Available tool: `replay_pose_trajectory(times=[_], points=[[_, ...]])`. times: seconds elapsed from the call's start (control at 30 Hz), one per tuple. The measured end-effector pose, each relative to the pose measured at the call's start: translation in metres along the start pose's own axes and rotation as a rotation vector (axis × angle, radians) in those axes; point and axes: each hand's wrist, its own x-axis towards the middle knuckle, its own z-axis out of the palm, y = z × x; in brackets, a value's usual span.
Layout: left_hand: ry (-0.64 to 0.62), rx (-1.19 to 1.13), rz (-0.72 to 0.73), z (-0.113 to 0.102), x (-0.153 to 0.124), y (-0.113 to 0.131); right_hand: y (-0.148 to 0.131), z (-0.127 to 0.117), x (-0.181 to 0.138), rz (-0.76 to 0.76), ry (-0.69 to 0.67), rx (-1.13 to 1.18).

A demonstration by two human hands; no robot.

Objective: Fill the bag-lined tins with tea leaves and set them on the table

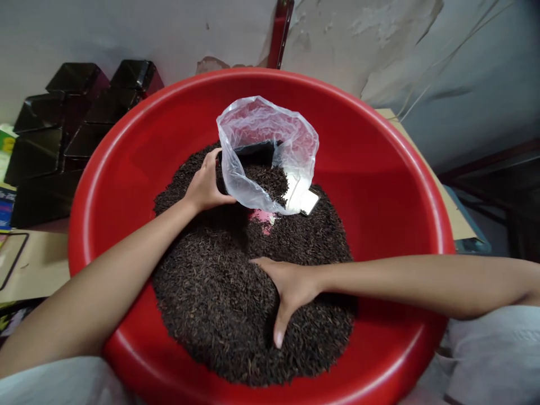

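Observation:
A big red plastic basin (pixel 392 185) holds a wide heap of loose dark tea leaves (pixel 211 304). My left hand (pixel 206 183) grips the side of a dark box (pixel 220 174), which is tilted inside the basin. A clear plastic bag (pixel 261 118) lines the box and flares out over its mouth. Tea leaves lie inside the bag. My right hand (pixel 295 287) rests on the heap, thumb and forefinger spread apart, the other fingers partly sunk in the leaves or hidden. Beside the bag, a bright shiny corner (pixel 311 201) shows, apparently part of the box.
Several dark glossy boxes (pixel 34 152) are stacked left of the basin. A tan board (pixel 439 185) lies under the basin's right side. A worn wall (pixel 346 50) stands behind, with a dark red post (pixel 280 34) against it.

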Motion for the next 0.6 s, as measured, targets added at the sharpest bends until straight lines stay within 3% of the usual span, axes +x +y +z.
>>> replay_pose_trajectory(times=[0.17, 0.3, 0.4, 0.5, 0.6], points=[[-0.002, 0.000, -0.005, 0.001, 0.000, 0.000, 0.001, 0.016, 0.003, 0.096, 0.209, 0.073], [-0.003, 0.012, 0.012, 0.001, 0.000, -0.001, 0.004, 0.022, 0.011, 0.124, 0.315, 0.467], [-0.007, 0.023, 0.021, 0.001, 0.000, -0.002, -0.002, 0.019, 0.014, 0.173, 0.329, 0.785], [-0.013, 0.030, 0.029, 0.001, 0.000, -0.002, -0.015, 0.011, 0.011, 0.227, 0.307, 0.882], [-0.015, 0.043, 0.037, 0.002, -0.001, 0.000, -0.031, 0.001, 0.000, 0.152, 0.249, 0.939]])
